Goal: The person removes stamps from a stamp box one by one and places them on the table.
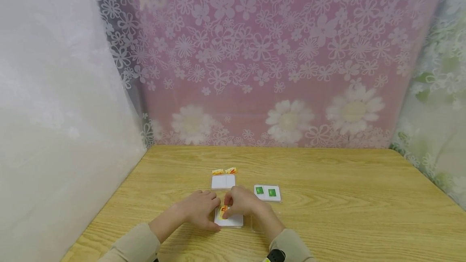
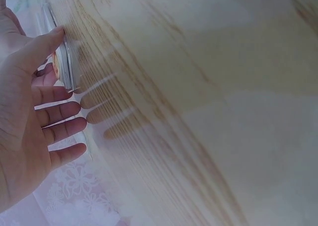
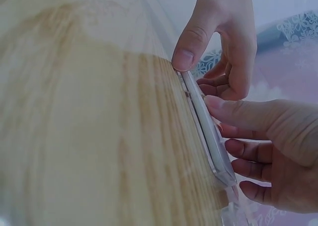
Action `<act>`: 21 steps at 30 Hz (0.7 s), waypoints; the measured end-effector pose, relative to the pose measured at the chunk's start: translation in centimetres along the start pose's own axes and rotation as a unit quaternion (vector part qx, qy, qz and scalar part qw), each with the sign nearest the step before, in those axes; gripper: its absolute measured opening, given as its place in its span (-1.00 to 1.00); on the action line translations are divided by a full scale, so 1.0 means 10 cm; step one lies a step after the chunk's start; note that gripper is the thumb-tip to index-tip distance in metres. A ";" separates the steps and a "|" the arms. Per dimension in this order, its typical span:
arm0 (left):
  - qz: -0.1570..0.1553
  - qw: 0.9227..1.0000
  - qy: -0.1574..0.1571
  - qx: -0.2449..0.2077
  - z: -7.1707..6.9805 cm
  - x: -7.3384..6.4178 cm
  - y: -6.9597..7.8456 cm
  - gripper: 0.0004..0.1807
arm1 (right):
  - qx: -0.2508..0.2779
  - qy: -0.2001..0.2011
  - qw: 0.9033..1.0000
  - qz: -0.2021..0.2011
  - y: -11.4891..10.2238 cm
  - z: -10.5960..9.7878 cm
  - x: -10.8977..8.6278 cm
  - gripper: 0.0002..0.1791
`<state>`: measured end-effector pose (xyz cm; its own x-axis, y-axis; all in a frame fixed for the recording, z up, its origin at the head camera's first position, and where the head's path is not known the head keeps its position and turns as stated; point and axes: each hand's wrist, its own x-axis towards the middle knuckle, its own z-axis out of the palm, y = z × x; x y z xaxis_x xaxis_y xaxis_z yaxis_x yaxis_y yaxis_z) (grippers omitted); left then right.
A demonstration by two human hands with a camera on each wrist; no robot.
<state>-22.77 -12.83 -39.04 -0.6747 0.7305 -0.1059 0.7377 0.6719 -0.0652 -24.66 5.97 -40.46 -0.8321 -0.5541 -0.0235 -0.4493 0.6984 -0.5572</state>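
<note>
White flat rectangular case (image 1: pixel 236 221) toward 6 o'clock on the wood-grain table (image 1: pixel 338 197), both hands at it.
Left hand (image 1: pixel 199 209): thumb and forefinger bracket its 9 o'clock end, other fingers spread apart. Right hand (image 1: pixel 243 202): thumb and forefinger pinch a yellow-orange piece (image 1: pixel 221 212) at its 10 o'clock side. From it: white case with two green squares (image 1: pixel 277 193) at 2; blank white case (image 1: pixel 223 182) at 12, two orange-yellow strips (image 1: pixel 231 170) just beyond; pink flowered curtain (image 1: pixel 255 92) behind.
</note>
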 end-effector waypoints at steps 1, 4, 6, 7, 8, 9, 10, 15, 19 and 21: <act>0.001 1.000 0.000 0.001 0.00 0.00 0.00 -0.41 | 0.001 0.002 1.000 0.001 0.00 0.00 0.00 -0.75; 0.002 1.000 0.000 0.003 0.00 0.00 -0.01 -0.41 | -0.001 0.006 1.000 -0.001 -0.01 -0.01 0.00 -0.75; 0.002 1.000 -0.001 0.003 0.00 0.00 -0.01 -0.43 | -0.002 0.007 1.000 -0.004 -0.02 -0.01 0.01 -0.76; 0.002 1.000 -0.001 0.004 0.00 0.00 -0.01 -0.43 | -0.002 0.007 1.000 -0.004 -0.02 -0.01 0.01 -0.76; 0.002 1.000 -0.002 0.006 0.00 0.00 -0.02 -0.44 | -0.002 0.007 1.000 -0.005 -0.02 -0.01 0.01 -0.77; 0.002 1.000 -0.002 0.007 0.00 0.00 -0.02 -0.44 | -0.001 0.008 1.000 -0.005 -0.02 -0.02 0.01 -0.77; 0.002 1.000 -0.001 0.009 0.00 0.00 -0.02 -0.44 | -0.001 0.009 1.000 -0.005 -0.02 -0.02 0.01 -0.77; 0.003 1.000 0.000 0.019 0.00 0.01 -0.02 -0.43 | 0.006 0.018 1.000 -0.008 -0.01 -0.01 0.04 -0.79; 0.003 1.000 -0.001 0.018 0.00 0.01 -0.02 -0.44 | 0.015 0.019 1.000 -0.020 0.00 0.00 0.03 -0.80; 0.003 1.000 -0.001 0.018 0.00 0.01 -0.01 -0.44 | 0.012 0.021 0.999 -0.034 0.00 -0.01 0.01 -0.80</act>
<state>-22.94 -12.86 -39.04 -0.6709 0.7336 -0.1088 0.7416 0.6634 -0.0999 -24.77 5.99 -40.34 -0.8128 -0.5803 0.0508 -0.4985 0.6479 -0.5760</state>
